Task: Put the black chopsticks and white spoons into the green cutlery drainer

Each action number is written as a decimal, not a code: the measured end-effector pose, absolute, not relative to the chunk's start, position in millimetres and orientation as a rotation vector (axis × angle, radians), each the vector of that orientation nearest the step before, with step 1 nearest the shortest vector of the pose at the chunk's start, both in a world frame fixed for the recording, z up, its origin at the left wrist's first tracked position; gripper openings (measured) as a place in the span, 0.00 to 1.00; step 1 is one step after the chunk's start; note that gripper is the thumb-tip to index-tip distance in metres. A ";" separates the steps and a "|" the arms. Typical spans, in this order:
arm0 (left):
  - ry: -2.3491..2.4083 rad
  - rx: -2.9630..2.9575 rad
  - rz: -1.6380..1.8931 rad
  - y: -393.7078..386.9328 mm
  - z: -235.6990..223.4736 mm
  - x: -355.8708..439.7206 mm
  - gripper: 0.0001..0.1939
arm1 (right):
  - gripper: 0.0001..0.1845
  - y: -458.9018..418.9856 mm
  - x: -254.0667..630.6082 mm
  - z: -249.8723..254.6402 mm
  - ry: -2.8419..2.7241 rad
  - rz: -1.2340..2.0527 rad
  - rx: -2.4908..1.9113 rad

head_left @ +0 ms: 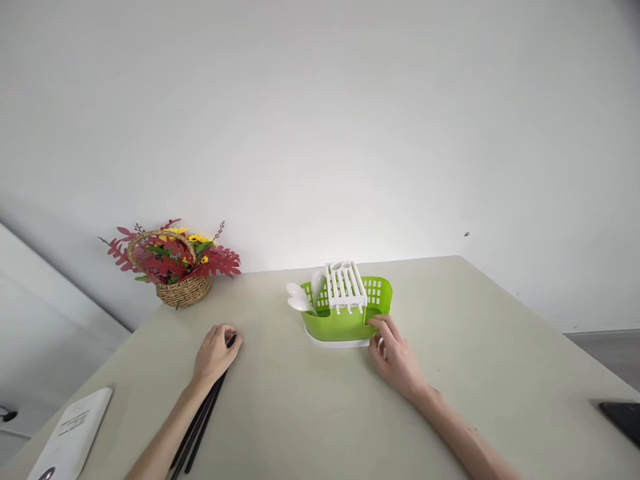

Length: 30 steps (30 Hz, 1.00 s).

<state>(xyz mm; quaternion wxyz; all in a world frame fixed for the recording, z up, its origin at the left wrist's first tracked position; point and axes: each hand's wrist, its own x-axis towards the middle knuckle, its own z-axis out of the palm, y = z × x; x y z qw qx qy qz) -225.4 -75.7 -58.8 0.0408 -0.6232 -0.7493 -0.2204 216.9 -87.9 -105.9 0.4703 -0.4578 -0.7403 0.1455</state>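
Note:
A green plastic cutlery holder [340, 323] with a white slotted insert [345, 285] stands on a white base at the middle of the table. Two white spoons [300, 298] lean out of its left end. My right hand [395, 357] touches the holder's near right corner, thumb and fingers curled against its rim. My left hand [216, 351] rests on the table to the left, fingers closed around the top ends of several black chopsticks [200, 427], which run back under my forearm.
A wicker basket of red and yellow artificial flowers [175, 263] stands at the table's far left by the wall. A white booklet [73, 430] lies at the near left edge. A dark flat object [623, 419] lies at the near right edge. The beige table [500, 373] meets a white wall.

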 end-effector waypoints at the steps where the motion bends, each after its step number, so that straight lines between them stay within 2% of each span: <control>1: -2.291 -1.883 -0.689 -74.9 -59.1 -224.8 0.17 | 0.17 -87.7 216.7 -106.2 -1.813 0.353 -1.119; 8: -1.973 -1.966 -1.089 -70.3 -49.5 -171.1 0.19 | 0.17 -88.0 214.7 -104.8 -1.817 0.331 -1.110; 12: -2.079 -2.004 -1.502 -67.9 -29.3 -117.8 0.21 | 0.17 -87.0 215.1 -105.0 -1.825 0.320 -1.102; 15: -2.085 -2.059 -1.664 -65.6 -9.7 -86.0 0.24 | 0.18 -85.9 215.7 -106.1 -1.834 0.325 -1.099; 19: -1.898 -2.226 -1.630 -60.5 7.6 -59.4 0.29 | 0.18 -85.4 215.6 -105.6 -1.842 0.338 -1.110; 24: -1.911 -2.275 -1.475 -46.3 11.2 -45.7 0.39 | 0.18 -86.5 214.4 -101.4 -1.838 0.335 -1.102; 30: -1.910 -2.230 -1.292 -27.9 17.7 -36.0 0.35 | 0.16 -87.3 213.3 -98.8 -1.832 0.360 -1.097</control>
